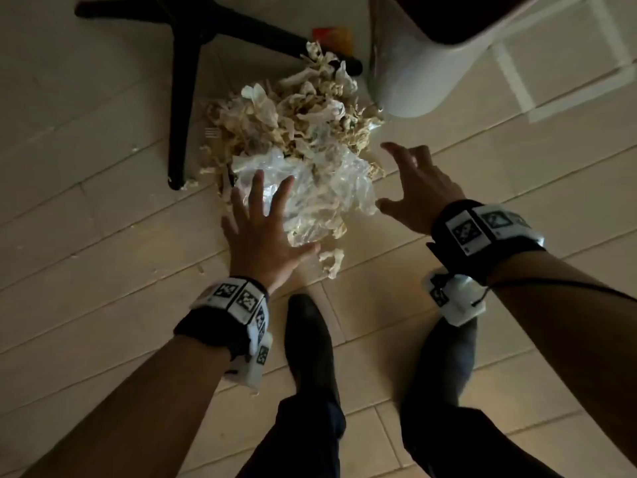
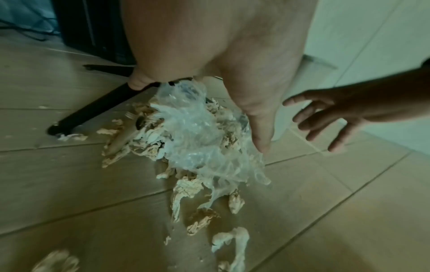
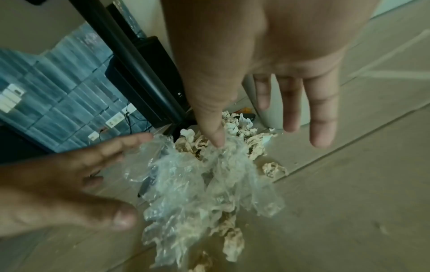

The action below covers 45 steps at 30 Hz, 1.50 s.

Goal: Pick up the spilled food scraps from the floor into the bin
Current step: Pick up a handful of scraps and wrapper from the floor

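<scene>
A heap of pale shredded food scraps (image 1: 293, 112) lies on the tiled floor, with a crumpled clear plastic bag (image 1: 320, 188) on its near side. My left hand (image 1: 265, 225) hovers open, fingers spread, over the bag's near-left edge. My right hand (image 1: 413, 188) is open and spread just right of the bag, holding nothing. The white bin (image 1: 431, 63) stands beyond the heap at the upper right. In the left wrist view the plastic bag (image 2: 200, 139) lies under my left hand (image 2: 232, 73), with loose scraps (image 2: 186, 189) trailing nearer. The right wrist view shows my right hand (image 3: 267, 55) above the plastic bag (image 3: 193, 184).
Black chair legs (image 1: 182, 98) cross the floor left of and behind the heap. An orange packet (image 1: 332, 36) lies behind the scraps. My dark shoes (image 1: 310, 343) stand on the near tiles. A black speaker (image 3: 149, 77) and wall sockets sit at the back.
</scene>
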Motion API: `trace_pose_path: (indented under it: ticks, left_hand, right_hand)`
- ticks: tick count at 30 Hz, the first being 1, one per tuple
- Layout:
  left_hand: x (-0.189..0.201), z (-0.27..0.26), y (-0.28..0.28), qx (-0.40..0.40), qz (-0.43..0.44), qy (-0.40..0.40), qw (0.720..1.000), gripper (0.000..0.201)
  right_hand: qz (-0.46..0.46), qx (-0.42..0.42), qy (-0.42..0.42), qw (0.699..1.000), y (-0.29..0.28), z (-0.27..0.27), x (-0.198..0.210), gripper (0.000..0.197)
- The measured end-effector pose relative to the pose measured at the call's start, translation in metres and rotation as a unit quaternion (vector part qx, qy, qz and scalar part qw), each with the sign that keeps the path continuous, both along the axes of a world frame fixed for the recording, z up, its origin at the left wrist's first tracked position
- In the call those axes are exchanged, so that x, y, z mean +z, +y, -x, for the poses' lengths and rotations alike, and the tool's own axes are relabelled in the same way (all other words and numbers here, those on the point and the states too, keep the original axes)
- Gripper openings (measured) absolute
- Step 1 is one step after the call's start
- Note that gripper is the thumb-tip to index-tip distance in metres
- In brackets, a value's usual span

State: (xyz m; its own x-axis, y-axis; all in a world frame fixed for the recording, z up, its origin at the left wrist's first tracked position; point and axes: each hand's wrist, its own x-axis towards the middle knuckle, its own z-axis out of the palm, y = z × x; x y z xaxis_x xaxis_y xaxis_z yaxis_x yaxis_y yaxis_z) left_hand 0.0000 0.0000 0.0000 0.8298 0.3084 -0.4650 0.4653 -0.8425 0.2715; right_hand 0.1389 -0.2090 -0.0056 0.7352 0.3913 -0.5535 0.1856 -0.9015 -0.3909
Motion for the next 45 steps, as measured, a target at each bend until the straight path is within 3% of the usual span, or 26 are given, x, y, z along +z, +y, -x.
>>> trace_pose_path:
  ticks: [5, 8, 10, 13, 20, 22, 24, 29, 31, 35, 42, 45]
  left_hand:
    - [-0.058, -0.020, -0.003, -0.068, -0.073, 0.014, 0.995, 0.128]
    - [-0.085, -0.026, 0.000, -0.087, -0.096, -0.002, 0.992, 0.133]
    - [-0.100, -0.031, 0.000, -0.081, -0.096, -0.012, 0.992, 0.134]
    - [-0.116, -0.036, 0.006, -0.087, -0.122, -0.037, 0.988, 0.130]
    - [-0.132, -0.043, 0.026, -0.068, -0.110, -0.114, 0.985, 0.111]
    - [-0.132, -0.046, 0.030, -0.062, -0.089, -0.149, 0.983, 0.089]
    - [-0.125, -0.051, 0.033, -0.035, -0.060, -0.184, 0.980, 0.070]
    - [-0.099, -0.069, 0.040, -0.015, -0.076, -0.261, 0.962, 0.059]
    - [-0.086, -0.080, 0.039, -0.020, -0.074, -0.282, 0.956, 0.054]
    - [-0.056, -0.105, 0.017, -0.053, -0.058, -0.315, 0.946, 0.049]
    - [-0.039, -0.133, -0.029, -0.113, 0.107, -0.375, 0.914, 0.033]
    - [-0.028, -0.133, -0.033, -0.089, 0.232, -0.365, 0.897, 0.042]
  right_hand:
    - [-0.055, -0.081, 0.100, 0.990, 0.035, -0.015, -0.047, 0.094]
    - [-0.087, -0.191, 0.200, 0.957, 0.052, -0.022, -0.072, 0.103]
    - [-0.100, -0.214, 0.222, 0.946, 0.062, -0.025, -0.084, 0.101]
    - [-0.092, -0.178, 0.194, 0.960, 0.072, -0.033, -0.103, 0.091]
    - [-0.144, -0.197, 0.212, 0.946, 0.073, -0.061, -0.114, 0.047]
    - [-0.154, -0.200, 0.206, 0.945, 0.071, -0.067, -0.109, 0.037]
    - [-0.177, -0.218, 0.198, 0.939, 0.067, -0.071, -0.103, 0.041]
    - [-0.283, -0.225, 0.188, 0.913, 0.051, -0.070, -0.078, 0.045]
    - [-0.341, -0.248, 0.194, 0.886, 0.048, -0.067, -0.068, 0.047]
    - [-0.422, -0.272, 0.295, 0.813, 0.052, -0.059, -0.045, 0.039]
    - [-0.511, -0.137, 0.366, 0.766, 0.057, -0.041, -0.012, 0.044]
    - [-0.521, -0.122, 0.403, 0.742, 0.047, -0.050, -0.009, 0.049]
